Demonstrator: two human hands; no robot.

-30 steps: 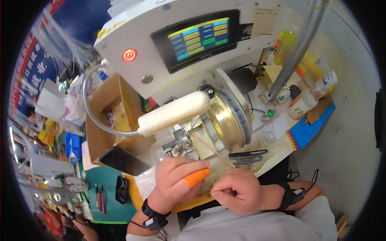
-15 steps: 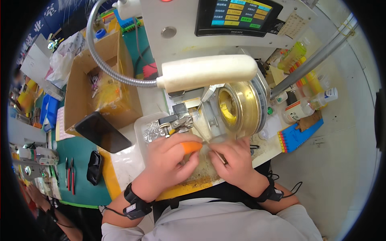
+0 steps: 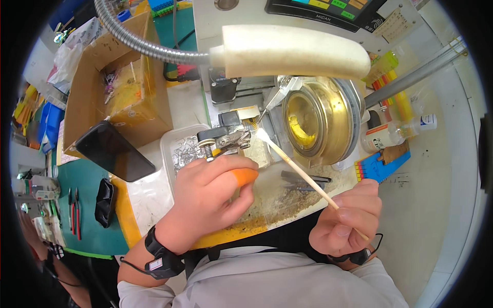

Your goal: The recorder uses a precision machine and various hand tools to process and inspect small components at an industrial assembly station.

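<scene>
My right hand (image 3: 350,215) grips a long thin wooden stick (image 3: 303,172) whose white tip reaches up to a small yellow part beside a metal clamp (image 3: 222,137). My left hand (image 3: 210,192) rests curled on the worktop just below that clamp, an orange finger cot (image 3: 244,176) on one fingertip; whether it holds anything I cannot tell. A brass-coloured round drum (image 3: 316,119) stands right of the clamp. A cream foam-covered lamp head (image 3: 292,51) on a metal gooseneck (image 3: 138,40) hangs above.
An open cardboard box (image 3: 115,90) and a dark phone (image 3: 114,150) lie at the left. A white tray (image 3: 182,149) of small metal parts sits by my left hand. Bottles (image 3: 395,132) and a blue ridged block (image 3: 382,164) are at the right. Pliers (image 3: 74,210) lie on a green mat.
The view has tilted down and closer to the bench. My right hand has drawn back to the right and now holds the stick out to the clamp; my left hand stays by the clamp.
</scene>
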